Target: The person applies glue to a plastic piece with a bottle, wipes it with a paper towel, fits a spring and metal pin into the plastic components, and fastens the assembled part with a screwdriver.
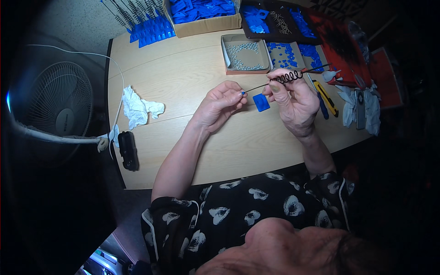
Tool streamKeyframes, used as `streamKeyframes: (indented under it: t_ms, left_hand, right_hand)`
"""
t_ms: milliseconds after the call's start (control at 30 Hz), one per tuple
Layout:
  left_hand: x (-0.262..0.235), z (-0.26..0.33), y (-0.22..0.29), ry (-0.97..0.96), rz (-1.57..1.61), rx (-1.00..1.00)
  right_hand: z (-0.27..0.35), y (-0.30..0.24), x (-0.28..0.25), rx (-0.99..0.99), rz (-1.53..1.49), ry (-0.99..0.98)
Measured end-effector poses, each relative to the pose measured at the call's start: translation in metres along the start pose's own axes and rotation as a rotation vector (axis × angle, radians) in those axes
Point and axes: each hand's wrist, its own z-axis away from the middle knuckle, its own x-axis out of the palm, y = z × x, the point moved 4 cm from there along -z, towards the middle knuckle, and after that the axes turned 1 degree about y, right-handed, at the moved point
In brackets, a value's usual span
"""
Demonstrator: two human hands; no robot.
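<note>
Over the surface point(183, 68), a dark rod point(257, 88) is pinched at its small blue tip point(243, 93) by the left hand point(223, 102), its black coil point(288, 77) by the right hand point(295, 106). A blue plate point(261, 103) is seen by the right fingertips. Farther off, silvery beads are held in a box point(245, 71).

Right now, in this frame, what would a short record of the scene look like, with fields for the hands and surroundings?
Left hand: pinching a small blue piece at the end of a thin rod
Right hand: holding a black spring
Nearby: blue square piece; contact unclear
Table left: white cloth, black case
Table right: yellow cutter
</note>
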Motion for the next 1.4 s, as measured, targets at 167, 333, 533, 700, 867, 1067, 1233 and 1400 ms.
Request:
streamKeyframes:
  t_ms: [167, 333, 533, 700, 867, 1067, 1233, 1400]
  left_hand:
    - [-0.001, 0.0, 0.0, 0.006, 0.006, -0.003]
    - [-0.002, 0.0, -0.001, 0.008, -0.003, -0.002]
    - [0.002, 0.001, 0.001, -0.001, -0.005, -0.001]
    - [-0.001, 0.0, 0.0, 0.005, 0.012, -0.004]
    - [-0.003, 0.0, -0.001, -0.012, 0.022, 0.001]
    - [-0.003, 0.0, -0.001, -0.005, 0.031, -0.006]
    - [-0.002, -0.002, -0.001, -0.007, 0.032, -0.009]
    - [-0.003, -0.001, -0.001, -0.004, 0.029, -0.002]
  right_hand:
    - [0.001, 0.002, -0.001, 0.013, -0.012, 0.016]
    - [0.0, 0.002, -0.001, 0.012, -0.021, 0.021]
    - [-0.001, -0.01, -0.009, -0.001, -0.003, 0.053]
    - [-0.001, -0.008, -0.01, -0.028, -0.045, 0.086]
    - [0.002, -0.002, -0.004, 0.013, -0.057, 0.081]
    - [0.001, 0.0, -0.004, 0.03, -0.058, 0.048]
    - [0.002, 0.002, -0.005, 0.041, -0.055, 0.075]
    - [0.002, 0.0, -0.005, 0.009, -0.072, 0.093]
